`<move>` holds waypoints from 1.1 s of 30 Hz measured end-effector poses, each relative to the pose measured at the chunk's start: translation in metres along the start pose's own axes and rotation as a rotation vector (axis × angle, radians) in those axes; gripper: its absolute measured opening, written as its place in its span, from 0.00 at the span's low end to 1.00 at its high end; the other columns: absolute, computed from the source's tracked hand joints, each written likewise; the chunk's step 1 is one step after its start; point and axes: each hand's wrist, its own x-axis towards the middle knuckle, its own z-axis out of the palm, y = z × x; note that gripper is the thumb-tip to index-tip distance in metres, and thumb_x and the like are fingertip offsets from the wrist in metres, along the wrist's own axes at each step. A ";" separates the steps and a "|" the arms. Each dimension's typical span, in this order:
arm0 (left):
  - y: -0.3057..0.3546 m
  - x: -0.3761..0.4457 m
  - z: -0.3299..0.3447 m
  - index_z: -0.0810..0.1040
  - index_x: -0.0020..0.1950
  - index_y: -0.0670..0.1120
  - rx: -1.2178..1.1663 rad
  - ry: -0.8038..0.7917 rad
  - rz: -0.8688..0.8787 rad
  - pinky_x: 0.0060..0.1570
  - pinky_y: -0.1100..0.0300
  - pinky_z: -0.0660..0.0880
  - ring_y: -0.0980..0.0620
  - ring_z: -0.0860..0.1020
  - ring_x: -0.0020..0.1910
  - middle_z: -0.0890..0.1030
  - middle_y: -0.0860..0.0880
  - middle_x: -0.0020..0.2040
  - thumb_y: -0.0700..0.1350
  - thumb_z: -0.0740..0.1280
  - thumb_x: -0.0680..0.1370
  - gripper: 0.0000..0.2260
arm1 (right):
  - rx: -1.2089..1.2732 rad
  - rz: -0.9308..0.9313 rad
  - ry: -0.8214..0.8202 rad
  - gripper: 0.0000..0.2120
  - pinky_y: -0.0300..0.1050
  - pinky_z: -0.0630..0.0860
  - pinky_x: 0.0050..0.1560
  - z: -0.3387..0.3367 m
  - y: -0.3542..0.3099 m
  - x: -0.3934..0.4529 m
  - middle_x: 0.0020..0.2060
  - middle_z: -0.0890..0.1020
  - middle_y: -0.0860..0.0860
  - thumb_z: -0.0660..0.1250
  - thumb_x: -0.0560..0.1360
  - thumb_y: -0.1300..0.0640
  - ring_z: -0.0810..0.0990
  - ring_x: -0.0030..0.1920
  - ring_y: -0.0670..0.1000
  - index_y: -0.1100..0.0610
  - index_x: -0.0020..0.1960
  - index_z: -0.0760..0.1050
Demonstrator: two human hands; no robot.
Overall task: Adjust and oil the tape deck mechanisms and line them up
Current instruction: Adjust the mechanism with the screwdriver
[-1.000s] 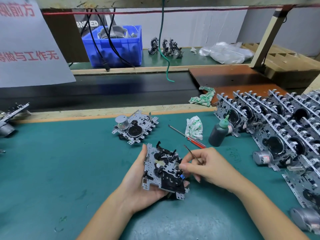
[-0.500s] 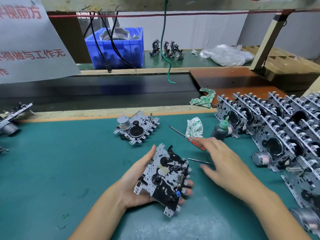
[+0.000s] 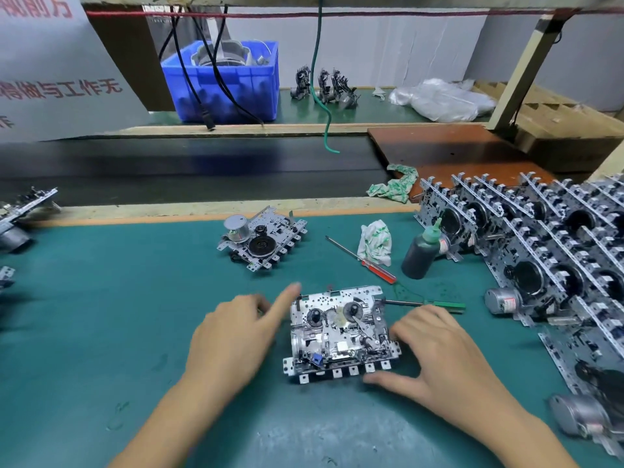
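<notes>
A silver tape deck mechanism (image 3: 341, 336) lies flat on the green mat (image 3: 101, 315), key tabs toward me. My left hand (image 3: 233, 339) is to its left, motion-blurred, with the straight index finger at its far left corner. My right hand (image 3: 442, 356) holds the near right corner, thumb along the front tabs and fingers at the right edge. A thin green-handled tool (image 3: 435, 303) lies on the mat just beyond my right hand. A dark oil bottle (image 3: 422, 255) with a green nozzle stands farther back right.
A second mechanism (image 3: 263, 241) sits motor-up farther back. A red-handled screwdriver (image 3: 374, 270) and a rag (image 3: 374, 241) lie near the bottle. Several mechanisms (image 3: 540, 251) stand lined up in rows at the right. A black conveyor belt (image 3: 169, 163) runs behind the mat.
My right hand laid the thin tool on the mat. The mechanism went from my left palm down onto the mat, turned tabs toward me, with a hand on each side.
</notes>
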 end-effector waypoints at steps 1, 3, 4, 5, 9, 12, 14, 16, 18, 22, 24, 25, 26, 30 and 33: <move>-0.002 -0.012 0.002 0.75 0.33 0.52 0.200 0.084 0.062 0.33 0.60 0.69 0.54 0.77 0.30 0.79 0.54 0.29 0.82 0.38 0.60 0.40 | -0.004 -0.001 0.015 0.26 0.40 0.65 0.43 0.001 -0.001 -0.001 0.31 0.74 0.45 0.59 0.67 0.30 0.73 0.34 0.50 0.54 0.34 0.73; -0.004 -0.032 0.012 0.73 0.35 0.54 0.400 0.094 0.126 0.31 0.61 0.65 0.58 0.75 0.33 0.77 0.55 0.30 0.82 0.36 0.57 0.40 | -0.002 -0.001 0.043 0.25 0.41 0.64 0.41 0.002 -0.002 -0.003 0.30 0.73 0.45 0.60 0.67 0.31 0.72 0.33 0.49 0.54 0.33 0.72; -0.004 -0.039 0.018 0.72 0.38 0.56 0.471 0.062 0.152 0.32 0.60 0.65 0.57 0.77 0.36 0.77 0.56 0.32 0.82 0.36 0.56 0.39 | -0.006 -0.004 0.051 0.25 0.42 0.64 0.40 0.003 -0.003 -0.004 0.30 0.72 0.45 0.60 0.68 0.32 0.72 0.33 0.50 0.55 0.33 0.72; -0.005 -0.043 0.023 0.72 0.40 0.59 0.530 0.044 0.188 0.34 0.60 0.65 0.57 0.78 0.40 0.78 0.56 0.34 0.82 0.37 0.55 0.37 | -0.017 -0.010 0.063 0.25 0.43 0.64 0.39 0.003 -0.003 -0.005 0.29 0.72 0.46 0.60 0.68 0.33 0.72 0.32 0.50 0.55 0.33 0.72; -0.005 -0.046 0.030 0.68 0.32 0.60 0.570 0.121 0.279 0.33 0.63 0.68 0.58 0.78 0.36 0.77 0.54 0.30 0.83 0.44 0.55 0.31 | -0.058 -0.020 0.101 0.24 0.42 0.63 0.38 0.005 -0.003 -0.006 0.27 0.72 0.47 0.61 0.69 0.35 0.72 0.30 0.51 0.56 0.31 0.73; -0.003 -0.042 0.035 0.72 0.24 0.51 0.513 0.222 0.334 0.20 0.64 0.63 0.53 0.73 0.19 0.70 0.51 0.18 0.77 0.55 0.58 0.29 | -0.047 -0.032 0.103 0.24 0.42 0.63 0.38 0.007 -0.003 -0.007 0.27 0.72 0.47 0.61 0.68 0.35 0.72 0.30 0.51 0.56 0.30 0.72; -0.003 -0.039 0.038 0.70 0.21 0.49 0.468 0.285 0.378 0.20 0.66 0.59 0.50 0.70 0.15 0.68 0.50 0.15 0.73 0.57 0.58 0.28 | -0.015 -0.040 0.086 0.25 0.42 0.64 0.37 0.008 -0.003 -0.008 0.27 0.72 0.47 0.63 0.67 0.34 0.72 0.31 0.51 0.56 0.30 0.72; -0.006 -0.036 0.039 0.68 0.20 0.47 0.450 0.330 0.438 0.20 0.67 0.59 0.50 0.69 0.14 0.67 0.49 0.15 0.72 0.58 0.59 0.28 | 0.001 -0.053 0.064 0.26 0.42 0.65 0.38 0.007 -0.002 -0.010 0.28 0.72 0.47 0.64 0.66 0.32 0.71 0.31 0.51 0.56 0.31 0.72; -0.009 -0.035 0.041 0.68 0.20 0.46 0.457 0.355 0.461 0.20 0.66 0.60 0.50 0.69 0.14 0.67 0.50 0.15 0.71 0.59 0.60 0.28 | 0.007 -0.068 0.055 0.27 0.41 0.65 0.38 0.006 0.000 -0.010 0.29 0.72 0.47 0.65 0.65 0.31 0.70 0.32 0.50 0.56 0.31 0.72; -0.014 -0.031 0.038 0.70 0.21 0.46 0.454 0.325 0.499 0.19 0.65 0.60 0.50 0.70 0.15 0.68 0.50 0.16 0.73 0.59 0.62 0.30 | 0.006 -0.076 0.072 0.25 0.39 0.63 0.37 0.007 -0.002 -0.010 0.28 0.71 0.47 0.66 0.66 0.33 0.70 0.32 0.50 0.56 0.30 0.71; -0.019 -0.028 0.030 0.69 0.24 0.48 0.464 0.271 0.590 0.18 0.65 0.61 0.53 0.70 0.17 0.69 0.53 0.17 0.75 0.58 0.62 0.29 | -0.005 -0.045 0.106 0.24 0.38 0.62 0.36 0.009 -0.004 -0.011 0.27 0.71 0.46 0.64 0.67 0.35 0.70 0.31 0.49 0.55 0.29 0.71; -0.021 -0.027 0.026 0.67 0.25 0.50 0.475 0.227 0.633 0.18 0.65 0.62 0.56 0.70 0.17 0.69 0.55 0.18 0.76 0.58 0.61 0.28 | -0.014 -0.028 0.117 0.23 0.39 0.63 0.36 0.010 -0.005 -0.011 0.26 0.71 0.46 0.64 0.67 0.35 0.70 0.31 0.49 0.55 0.29 0.70; -0.023 -0.027 0.022 0.65 0.26 0.51 0.481 0.189 0.661 0.18 0.65 0.63 0.58 0.68 0.18 0.69 0.56 0.19 0.75 0.59 0.61 0.27 | -0.022 -0.016 0.121 0.23 0.39 0.63 0.35 0.010 -0.005 -0.010 0.26 0.71 0.46 0.63 0.67 0.35 0.70 0.30 0.49 0.55 0.29 0.69; -0.026 -0.027 0.020 0.66 0.24 0.48 0.457 0.203 0.715 0.17 0.68 0.62 0.58 0.67 0.17 0.68 0.56 0.18 0.67 0.62 0.64 0.24 | -0.032 -0.006 0.074 0.22 0.41 0.63 0.36 0.010 -0.005 -0.007 0.26 0.70 0.45 0.61 0.68 0.35 0.71 0.30 0.48 0.53 0.29 0.67; -0.025 -0.025 0.025 0.67 0.23 0.46 0.474 0.289 0.744 0.17 0.69 0.59 0.52 0.66 0.15 0.66 0.52 0.17 0.63 0.62 0.66 0.23 | 0.010 -0.001 0.038 0.22 0.40 0.64 0.36 0.010 -0.003 -0.008 0.27 0.70 0.45 0.62 0.67 0.34 0.70 0.31 0.47 0.53 0.29 0.67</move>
